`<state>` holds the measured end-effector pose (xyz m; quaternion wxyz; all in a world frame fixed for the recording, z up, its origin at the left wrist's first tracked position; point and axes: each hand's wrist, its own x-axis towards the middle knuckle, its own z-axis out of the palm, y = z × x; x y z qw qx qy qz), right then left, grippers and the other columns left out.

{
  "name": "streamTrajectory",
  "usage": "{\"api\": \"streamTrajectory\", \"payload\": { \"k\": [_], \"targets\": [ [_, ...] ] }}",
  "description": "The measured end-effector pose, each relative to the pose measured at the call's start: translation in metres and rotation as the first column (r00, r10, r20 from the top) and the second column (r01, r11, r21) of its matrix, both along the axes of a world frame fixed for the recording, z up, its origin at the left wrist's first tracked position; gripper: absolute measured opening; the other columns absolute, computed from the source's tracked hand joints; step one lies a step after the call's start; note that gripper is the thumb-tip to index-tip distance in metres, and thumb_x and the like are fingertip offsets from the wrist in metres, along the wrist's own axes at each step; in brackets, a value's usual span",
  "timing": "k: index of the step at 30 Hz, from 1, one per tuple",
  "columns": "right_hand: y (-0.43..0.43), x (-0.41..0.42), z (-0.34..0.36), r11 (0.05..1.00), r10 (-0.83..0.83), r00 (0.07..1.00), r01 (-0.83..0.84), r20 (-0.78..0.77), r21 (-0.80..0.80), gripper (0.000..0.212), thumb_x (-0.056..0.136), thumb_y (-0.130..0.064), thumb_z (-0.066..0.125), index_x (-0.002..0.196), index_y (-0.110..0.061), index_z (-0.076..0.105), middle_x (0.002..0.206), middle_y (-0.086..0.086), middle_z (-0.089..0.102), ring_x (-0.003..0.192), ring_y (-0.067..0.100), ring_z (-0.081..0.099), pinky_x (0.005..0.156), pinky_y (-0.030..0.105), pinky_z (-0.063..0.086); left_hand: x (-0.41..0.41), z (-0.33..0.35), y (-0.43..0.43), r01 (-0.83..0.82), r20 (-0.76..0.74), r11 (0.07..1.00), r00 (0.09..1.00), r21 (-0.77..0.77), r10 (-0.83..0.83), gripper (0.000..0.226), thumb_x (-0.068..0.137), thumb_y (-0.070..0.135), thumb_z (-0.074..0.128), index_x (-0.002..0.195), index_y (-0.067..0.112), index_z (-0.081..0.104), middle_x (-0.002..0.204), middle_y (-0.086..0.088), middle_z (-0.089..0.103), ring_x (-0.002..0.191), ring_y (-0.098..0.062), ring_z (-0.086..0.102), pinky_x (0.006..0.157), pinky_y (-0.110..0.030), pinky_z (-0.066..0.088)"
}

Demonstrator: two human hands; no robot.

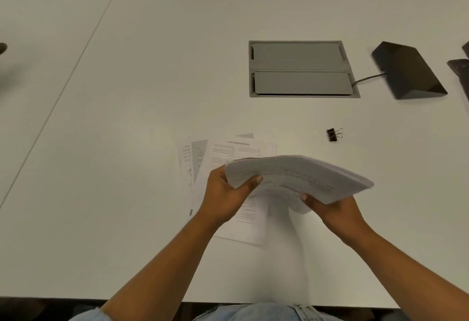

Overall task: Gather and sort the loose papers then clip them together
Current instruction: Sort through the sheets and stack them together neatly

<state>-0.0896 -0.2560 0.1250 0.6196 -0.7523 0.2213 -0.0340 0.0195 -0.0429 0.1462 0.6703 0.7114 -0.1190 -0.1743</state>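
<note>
I hold a thick sheaf of printed papers [299, 176] above the table with both hands; it is blurred and sags in the middle. My left hand [225, 196] grips its left edge, thumb on top. My right hand [335, 210] grips its near right edge from below. Under the sheaf, several loose printed sheets [218, 158] lie fanned out on the white table [127, 117], partly hidden by my hands. A black binder clip [333, 134] with silver handles lies on the table, up and to the right of the sheaf, apart from it.
A grey recessed cable box [302, 69] with two lids is set into the table behind the papers. To its right a black wedge-shaped device [408, 71] trails a cable into the box. Dark objects [460, 66] sit at the right edge. A table seam [76, 61] runs along the left.
</note>
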Motion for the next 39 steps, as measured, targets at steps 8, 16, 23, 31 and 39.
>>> {"api": "streamTrajectory", "payload": {
  "k": [8, 16, 23, 31, 39],
  "targets": [
    [-0.005, -0.003, -0.005, 0.999, -0.003, 1.0, 0.004, -0.026, 0.043, 0.029, 0.087, -0.016, 0.068, 0.107, -0.037, 0.064, 0.101, -0.017, 0.074, 0.096, 0.0, 0.068, 0.074, 0.017, 0.056, 0.005, -0.02, 0.002, 0.101, -0.096, 0.988, 0.991, 0.113, -0.09, 0.028, 0.093, 0.024, 0.066, 0.107, 0.048, 0.065, 0.11, 0.006, 0.074, 0.106, -0.021, 0.069, 0.088, -0.037, 0.06],
    [-0.017, -0.043, -0.006, 0.999, -0.036, 0.986, 0.03, -0.163, -0.039, 0.014, 0.09, -0.022, 0.062, 0.098, -0.019, 0.073, 0.084, -0.007, 0.079, 0.079, 0.015, 0.076, 0.065, 0.023, 0.06, 0.003, -0.026, 0.015, 0.127, -0.229, 0.972, 0.97, 0.197, -0.08, 0.07, 0.073, 0.044, 0.082, 0.135, 0.028, 0.054, 0.12, 0.011, 0.069, 0.107, -0.016, 0.07, 0.085, -0.031, 0.06],
    [-0.032, -0.077, 0.002, 0.969, -0.245, 0.943, 0.242, -0.225, -0.041, 0.056, 0.06, -0.061, 0.075, 0.092, -0.014, 0.073, 0.076, -0.005, 0.079, 0.07, 0.019, 0.076, 0.054, 0.019, 0.058, 0.005, -0.084, 0.053, -0.106, -0.034, 0.464, 0.958, 0.879, 0.283, 0.105, 0.064, 0.068, 0.076, 0.144, 0.014, 0.034, 0.138, -0.007, 0.051, 0.127, -0.027, 0.053, 0.097, -0.045, 0.05],
    [-0.025, -0.086, 0.015, 0.948, -0.317, 0.902, 0.296, -0.293, -0.114, 0.022, 0.091, -0.013, 0.062, 0.105, 0.002, 0.069, 0.058, -0.018, 0.071, 0.069, 0.018, 0.067, 0.06, 0.027, 0.047, 0.001, -0.102, 0.063, 0.034, -0.157, 0.356, 0.934, 0.934, 0.321, 0.09, 0.061, 0.054, 0.086, 0.125, 0.009, 0.041, 0.123, -0.01, 0.053, 0.109, -0.029, 0.062, 0.084, -0.039, 0.052],
    [-0.02, -0.092, 0.022, 0.916, -0.391, 0.875, 0.4, -0.287, -0.03, 0.077, 0.046, -0.077, 0.072, 0.094, -0.016, 0.073, 0.065, -0.015, 0.075, 0.063, 0.023, 0.072, 0.068, 0.033, 0.05, -0.004, -0.108, 0.058, -0.088, -0.252, 0.761, 0.914, 0.642, 0.318, 0.038, 0.087, 0.026, 0.073, 0.119, 0.008, 0.068, 0.117, -0.01, 0.072, 0.104, -0.03, 0.069, 0.089, -0.044, 0.058]
  ]
}}
